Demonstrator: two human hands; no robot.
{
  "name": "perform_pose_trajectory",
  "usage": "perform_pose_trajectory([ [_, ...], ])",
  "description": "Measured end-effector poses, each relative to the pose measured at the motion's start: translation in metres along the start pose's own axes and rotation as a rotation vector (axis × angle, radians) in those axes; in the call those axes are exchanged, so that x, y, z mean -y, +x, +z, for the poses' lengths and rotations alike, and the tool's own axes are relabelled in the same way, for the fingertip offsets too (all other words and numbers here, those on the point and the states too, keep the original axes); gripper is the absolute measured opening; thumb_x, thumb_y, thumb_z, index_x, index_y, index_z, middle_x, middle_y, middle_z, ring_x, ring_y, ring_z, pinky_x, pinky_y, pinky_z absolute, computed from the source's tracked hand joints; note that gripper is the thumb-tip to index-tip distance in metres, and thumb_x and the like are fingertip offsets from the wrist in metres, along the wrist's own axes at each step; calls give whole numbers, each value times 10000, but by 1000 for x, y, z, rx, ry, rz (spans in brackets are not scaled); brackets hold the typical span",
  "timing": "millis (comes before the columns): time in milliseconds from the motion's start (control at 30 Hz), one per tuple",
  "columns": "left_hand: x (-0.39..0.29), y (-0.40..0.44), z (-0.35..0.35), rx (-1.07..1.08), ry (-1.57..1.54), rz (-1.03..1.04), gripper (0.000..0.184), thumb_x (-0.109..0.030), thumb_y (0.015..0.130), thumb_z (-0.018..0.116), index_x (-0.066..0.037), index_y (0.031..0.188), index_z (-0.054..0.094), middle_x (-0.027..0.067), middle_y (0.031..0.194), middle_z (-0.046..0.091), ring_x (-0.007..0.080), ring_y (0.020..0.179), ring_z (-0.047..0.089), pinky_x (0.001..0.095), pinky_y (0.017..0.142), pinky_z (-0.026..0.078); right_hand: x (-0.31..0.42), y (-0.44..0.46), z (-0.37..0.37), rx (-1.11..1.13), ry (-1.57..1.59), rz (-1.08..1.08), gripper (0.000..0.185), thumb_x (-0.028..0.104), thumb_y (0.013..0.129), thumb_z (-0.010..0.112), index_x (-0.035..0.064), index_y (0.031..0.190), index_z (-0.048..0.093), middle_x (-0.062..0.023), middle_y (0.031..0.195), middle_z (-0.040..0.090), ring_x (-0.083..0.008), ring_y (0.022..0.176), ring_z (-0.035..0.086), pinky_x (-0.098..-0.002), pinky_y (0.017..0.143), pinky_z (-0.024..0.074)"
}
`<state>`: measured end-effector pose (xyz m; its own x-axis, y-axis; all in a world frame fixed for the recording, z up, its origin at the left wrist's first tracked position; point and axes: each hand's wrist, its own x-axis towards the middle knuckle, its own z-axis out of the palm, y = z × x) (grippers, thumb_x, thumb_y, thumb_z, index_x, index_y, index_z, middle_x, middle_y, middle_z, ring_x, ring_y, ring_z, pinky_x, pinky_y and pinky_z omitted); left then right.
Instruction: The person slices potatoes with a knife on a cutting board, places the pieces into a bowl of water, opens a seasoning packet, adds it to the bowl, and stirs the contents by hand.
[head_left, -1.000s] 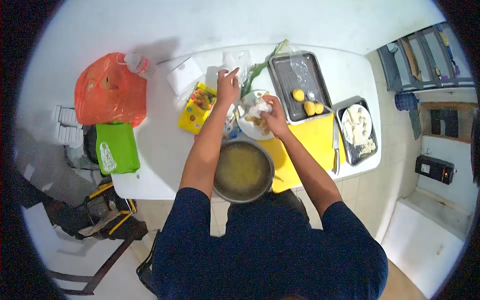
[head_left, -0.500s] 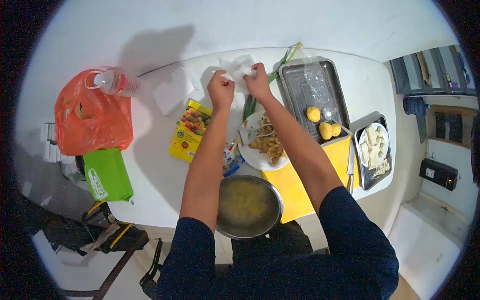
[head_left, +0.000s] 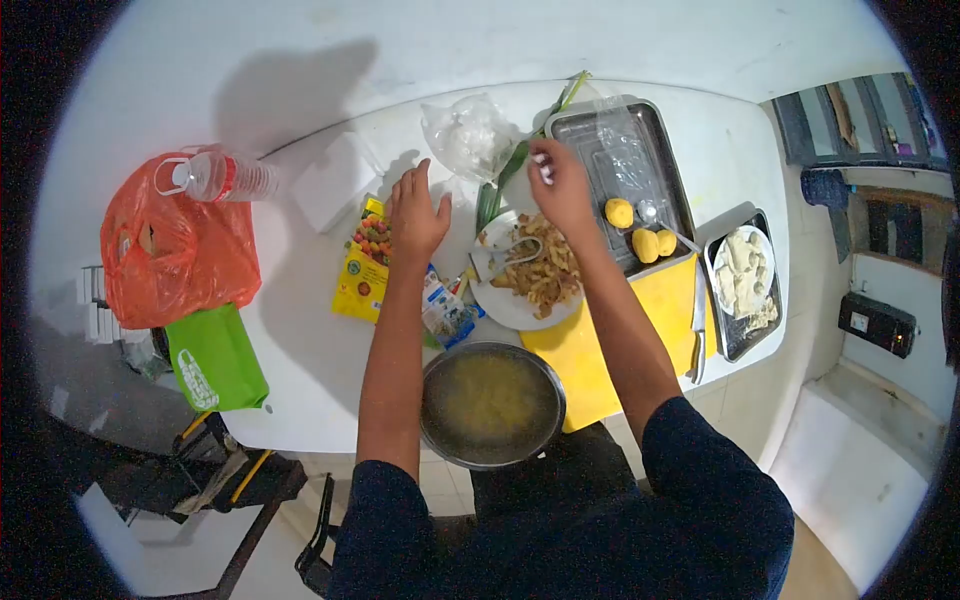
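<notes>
My left hand [head_left: 418, 220] is open with its fingers stretched out, holding nothing, just right of a yellow packet [head_left: 358, 288] printed with colourful round pieces. My right hand [head_left: 567, 195] is closed around small white pieces [head_left: 543, 168], whose kind I cannot make out. Between and beyond my hands lies a clear plastic bag [head_left: 468, 138] with whitish contents. Long green leaves [head_left: 490, 200] lie beside it. Below my right hand, a white plate [head_left: 492, 312] bears brown peelings [head_left: 553, 270] and a peeler [head_left: 518, 255].
Nearest me is a dark round pan [head_left: 435, 440] of cloudy yellowish liquid. A yellow cutting board [head_left: 590, 365], knife [head_left: 699, 330], metal tray [head_left: 655, 120] with peeled potatoes [head_left: 646, 246], and plate of pale pieces [head_left: 742, 272] are right. An orange bag [head_left: 170, 270] and bottle [head_left: 235, 178] are left.
My hands have moved apart and nearer to me. The left has opened and let go of the white material; the right has moved right, away from the plastic bag, with white pieces in it.
</notes>
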<state>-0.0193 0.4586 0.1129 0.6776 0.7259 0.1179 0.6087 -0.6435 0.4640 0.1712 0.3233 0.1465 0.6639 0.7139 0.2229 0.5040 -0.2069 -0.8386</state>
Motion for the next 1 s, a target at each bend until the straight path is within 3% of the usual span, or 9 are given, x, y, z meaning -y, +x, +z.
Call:
perform_pose_trajectory([
  [67, 5, -10, -9, 132, 158, -36, 789, -412, 730, 728, -96, 1376, 402, 131, 1352, 423, 342, 1248, 396, 583, 1048, 239, 2, -27, -25, 6, 21, 70, 238, 45, 812, 610, 19, 1048, 594, -144, 938, 625, -289, 752, 614, -349, 672, 498],
  [167, 4, -20, -22, 106, 374, 3, 844, -420, 700, 756, -112, 1392, 382, 121, 1359, 422, 339, 1265, 389, 590, 1087, 199, 6, -68, -52, 55, -18, 70, 203, 44, 827, 604, 35, 1029, 592, -137, 920, 625, -268, 744, 613, -332, 645, 490],
  [367, 28, -18, -25, 348, 261, -34, 547, -419, 751, 715, -93, 1175, 597, 138, 1340, 479, 328, 1268, 411, 615, 1092, 144, 23, -143, -70, 138, 42, 165, 175, 33, 847, 598, 47, 1022, 589, -138, 898, 624, -255, 726, 609, -334, 624, 484],
  [400, 32, -22, -22, 210, 264, 55, 307, -316, 785, 696, -93, 987, 633, 90, 1089, 610, 299, 1135, 530, 584, 1036, 291, 25, -154, -73, 179, 47, 177, 175, 29, 850, 597, 48, 1024, 590, -136, 895, 624, -251, 723, 608, -333, 623, 485],
  [500, 30, -13, -26, 306, 147, -47, 242, -273, 822, 680, -73, 935, 606, 102, 885, 659, 324, 922, 626, 493, 897, 433, 34, -175, -77, 237, 54, 188, 174, -4, 850, 609, 40, 1019, 607, -76, 910, 646, -145, 752, 607, -263, 639, 473],
  [600, 12, -15, -37, -35, -314, -114, 197, -215, 882, 633, -31, 881, 564, 118, 761, 657, 307, 756, 649, 398, 743, 490, 45, -188, -78, 273, 129, 254, 163, 22, 852, 607, 40, 1014, 595, -128, 903, 623, -230, 753, 619, -313, 625, 493],
  [733, -11, -15, -69, -273, -673, -109, 122, -112, 943, 537, -13, 872, 528, 99, 806, 658, 164, 761, 648, 287, 700, 484, 49, -196, -67, 318, 209, 267, 165, 75, 878, 611, 33, 1036, 592, -106, 921, 631, -196, 809, 620, -307, 677, 504],
  [833, -19, -18, -99, -397, -810, -116, 79, -93, 948, 517, -24, 908, 519, 83, 821, 647, 161, 776, 648, 280, 722, 493, 52, -189, -42, 333, 382, 350, 250, 205, 926, 595, 53, 1121, 561, -96, 981, 635, -183, 872, 619, -315, 732, 511],
  [1000, -39, -49, -121, -409, -1567, -559, 224, -91, 925, 504, -86, 1134, 423, 106, 1096, 565, 268, 967, 604, 437, 761, 528, 98, -154, -14, 352, 827, 647, 486, 339, 972, 511, 132, 1388, 367, -110, 1302, 470, -246, 1049, 575, -363, 853, 504],
])
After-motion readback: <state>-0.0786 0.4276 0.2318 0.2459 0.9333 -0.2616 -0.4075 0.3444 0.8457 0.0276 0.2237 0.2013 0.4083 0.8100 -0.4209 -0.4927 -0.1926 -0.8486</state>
